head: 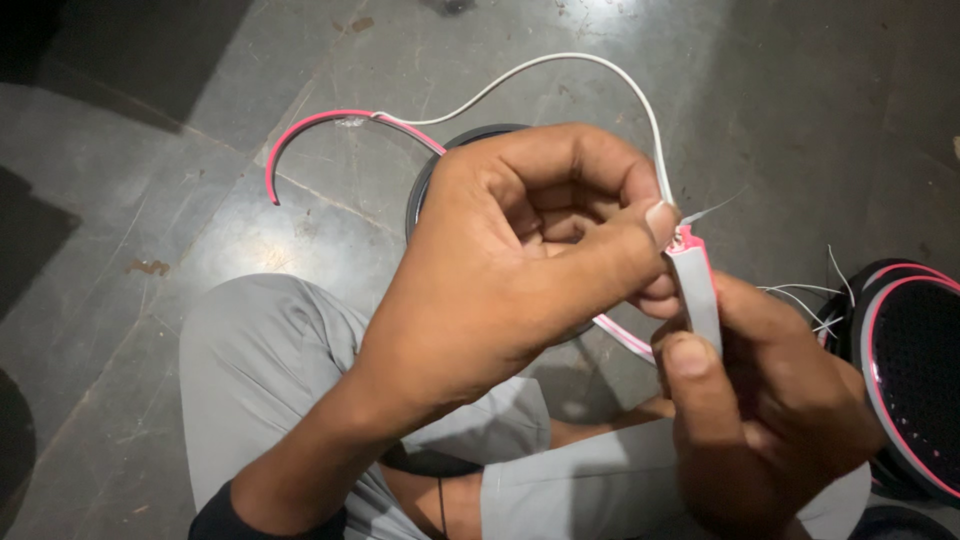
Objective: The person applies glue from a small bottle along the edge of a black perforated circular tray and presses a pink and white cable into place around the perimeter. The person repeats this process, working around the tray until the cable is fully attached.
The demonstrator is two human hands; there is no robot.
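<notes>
Seen from the head camera, looking down over bent knees in grey trousers (270, 360): the left hand (500, 270) pinches a white wire (560, 65) against the top of a grey strip (697, 290), which the right hand (770, 400) grips upright between thumb and fingers. A pink-edged band (310, 125) curves over the stone floor (150, 200). A round black mesh piece (915, 370) lies at right.

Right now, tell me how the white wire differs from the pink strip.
The white wire is thin and round; the pink strip is wider and flat, grey on its face with a pink edge.
The wire loops freely above the floor; the strip's end is pinched upright between the right hand and the left hand.
Both meet at the left thumb tip, and both trail off toward the far pink end.
</notes>
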